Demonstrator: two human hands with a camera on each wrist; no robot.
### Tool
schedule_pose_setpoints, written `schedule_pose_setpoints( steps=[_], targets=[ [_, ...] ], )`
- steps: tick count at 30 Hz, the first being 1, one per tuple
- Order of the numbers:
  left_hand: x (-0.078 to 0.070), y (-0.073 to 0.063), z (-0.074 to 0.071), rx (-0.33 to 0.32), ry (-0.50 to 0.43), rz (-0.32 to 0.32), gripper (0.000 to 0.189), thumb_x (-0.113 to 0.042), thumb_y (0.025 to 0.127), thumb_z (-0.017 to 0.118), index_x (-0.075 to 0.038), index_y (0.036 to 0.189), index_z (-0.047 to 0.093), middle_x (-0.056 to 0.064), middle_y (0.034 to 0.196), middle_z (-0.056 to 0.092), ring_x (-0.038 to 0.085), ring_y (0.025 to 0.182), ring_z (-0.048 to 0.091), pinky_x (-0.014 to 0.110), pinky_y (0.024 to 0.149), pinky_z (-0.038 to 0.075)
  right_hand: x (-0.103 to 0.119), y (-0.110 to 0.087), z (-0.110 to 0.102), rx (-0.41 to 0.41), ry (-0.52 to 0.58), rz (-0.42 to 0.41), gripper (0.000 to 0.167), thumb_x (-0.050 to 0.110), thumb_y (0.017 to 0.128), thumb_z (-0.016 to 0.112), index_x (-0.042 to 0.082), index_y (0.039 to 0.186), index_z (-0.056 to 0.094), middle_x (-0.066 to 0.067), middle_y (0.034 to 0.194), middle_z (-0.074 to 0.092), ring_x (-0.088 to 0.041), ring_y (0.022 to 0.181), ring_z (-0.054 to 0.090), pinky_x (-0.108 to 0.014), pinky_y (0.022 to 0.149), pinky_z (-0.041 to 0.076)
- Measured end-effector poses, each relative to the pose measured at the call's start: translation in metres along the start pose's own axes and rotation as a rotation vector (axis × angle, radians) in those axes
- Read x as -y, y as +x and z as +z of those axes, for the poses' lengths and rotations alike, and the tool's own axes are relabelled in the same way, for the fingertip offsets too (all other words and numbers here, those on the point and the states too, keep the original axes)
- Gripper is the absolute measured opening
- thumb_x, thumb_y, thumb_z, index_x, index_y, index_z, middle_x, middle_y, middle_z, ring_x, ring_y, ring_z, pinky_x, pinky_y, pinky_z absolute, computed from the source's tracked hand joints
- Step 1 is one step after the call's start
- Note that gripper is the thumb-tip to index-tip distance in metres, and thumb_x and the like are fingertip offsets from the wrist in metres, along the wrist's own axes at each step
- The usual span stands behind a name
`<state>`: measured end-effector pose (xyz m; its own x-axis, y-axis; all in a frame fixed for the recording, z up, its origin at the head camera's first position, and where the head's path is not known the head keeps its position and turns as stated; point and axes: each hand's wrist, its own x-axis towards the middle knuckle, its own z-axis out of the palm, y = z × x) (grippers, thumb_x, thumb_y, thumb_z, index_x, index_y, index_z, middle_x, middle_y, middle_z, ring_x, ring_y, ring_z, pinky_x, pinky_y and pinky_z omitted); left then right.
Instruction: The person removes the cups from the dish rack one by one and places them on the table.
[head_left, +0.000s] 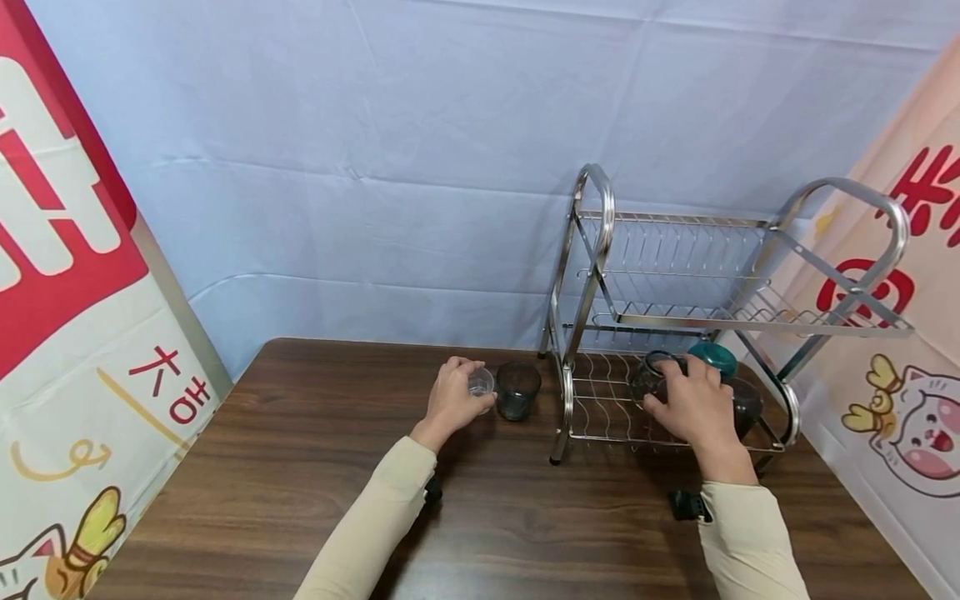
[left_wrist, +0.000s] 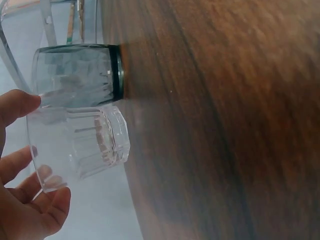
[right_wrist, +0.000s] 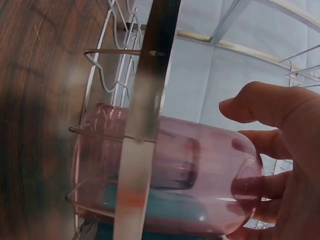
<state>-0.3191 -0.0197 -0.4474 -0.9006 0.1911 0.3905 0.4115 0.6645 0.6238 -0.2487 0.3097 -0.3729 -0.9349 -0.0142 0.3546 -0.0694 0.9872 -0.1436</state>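
Cup (left_wrist: pixel 80 140) in left hand (head_left: pixel 452 395), glass (right_wrist: pixel 220 160) — by right hand (head_left: pixel 700 402)

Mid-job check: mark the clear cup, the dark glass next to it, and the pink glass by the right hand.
Clear cup (left_wrist: pixel 80 142): left wrist view, on its side wall.
Dark glass (head_left: pixel 518 393): head view, on its side.
Pink glass (right_wrist: pixel 216 167): right wrist view, on its side wall.

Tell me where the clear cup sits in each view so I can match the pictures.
Head: just below the picture's centre, in the left hand, the clear cup beside the dark glass.
Left wrist: left of centre, clear cup directly below the dark glass in the picture.
Right wrist: not in it.
Shared landmark: the wooden table, lower part of head, right in left wrist, left in right wrist.
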Motion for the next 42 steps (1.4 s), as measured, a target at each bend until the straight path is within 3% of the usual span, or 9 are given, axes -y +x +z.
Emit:
schedule_pose_setpoints(
  steps=[10, 21, 28, 33, 42],
  targets=[
    [0.007, 0.003, 0.006, -0.005, 0.059, 0.028, 0.051, -0.027, 0.075, 0.077, -0.009, 0.121, 0.062, 0.010, 0.117, 0.050, 0.028, 0.106, 0.047, 0.039, 0.079, 0.045, -0.003, -0.002, 0.005, -0.047, -0.001, -0.009, 0.049, 0.019, 0.079, 0.065, -0.007, 0.118, 0.052, -0.038, 0.120, 0.038, -0.058, 0.101, 0.039, -0.070, 0.070, 0.033],
    [0.010, 0.009, 0.007, 0.016, 0.073, 0.018, 0.051, -0.026, 0.078, 0.074, -0.003, 0.122, 0.060, 0.015, 0.121, 0.049, 0.032, 0.111, 0.045, 0.043, 0.088, 0.042, 0.001, -0.004, 0.005, 0.028, 0.011, 0.031, 0.054, 0.019, 0.078, 0.069, -0.007, 0.121, 0.049, -0.037, 0.121, 0.039, -0.057, 0.105, 0.035, -0.073, 0.075, 0.030],
    [0.009, 0.012, 0.011, 0.053, 0.071, -0.003, 0.048, -0.027, 0.081, 0.072, -0.005, 0.122, 0.060, 0.015, 0.122, 0.048, 0.032, 0.112, 0.044, 0.043, 0.089, 0.041, 0.002, -0.005, 0.005, 0.022, 0.000, 0.040, 0.052, 0.019, 0.079, 0.068, -0.006, 0.121, 0.050, -0.035, 0.120, 0.041, -0.056, 0.104, 0.036, -0.073, 0.073, 0.032],
    [0.008, 0.013, 0.013, 0.039, 0.067, 0.012, 0.047, -0.026, 0.080, 0.073, -0.003, 0.120, 0.061, 0.016, 0.120, 0.049, 0.032, 0.110, 0.045, 0.044, 0.089, 0.040, 0.002, -0.005, 0.006, 0.009, 0.010, 0.046, 0.051, 0.019, 0.079, 0.067, -0.005, 0.121, 0.050, -0.034, 0.122, 0.040, -0.056, 0.107, 0.034, -0.071, 0.071, 0.034],
    [-0.002, 0.015, 0.001, 0.115, 0.122, -0.012, 0.057, -0.032, 0.076, 0.076, -0.007, 0.125, 0.059, 0.016, 0.131, 0.041, 0.033, 0.116, 0.040, 0.044, 0.086, 0.042, 0.005, 0.001, -0.007, 0.060, 0.032, 0.023, 0.051, 0.018, 0.079, 0.068, -0.007, 0.121, 0.052, -0.035, 0.120, 0.042, -0.056, 0.106, 0.036, -0.067, 0.070, 0.039]
  ],
)
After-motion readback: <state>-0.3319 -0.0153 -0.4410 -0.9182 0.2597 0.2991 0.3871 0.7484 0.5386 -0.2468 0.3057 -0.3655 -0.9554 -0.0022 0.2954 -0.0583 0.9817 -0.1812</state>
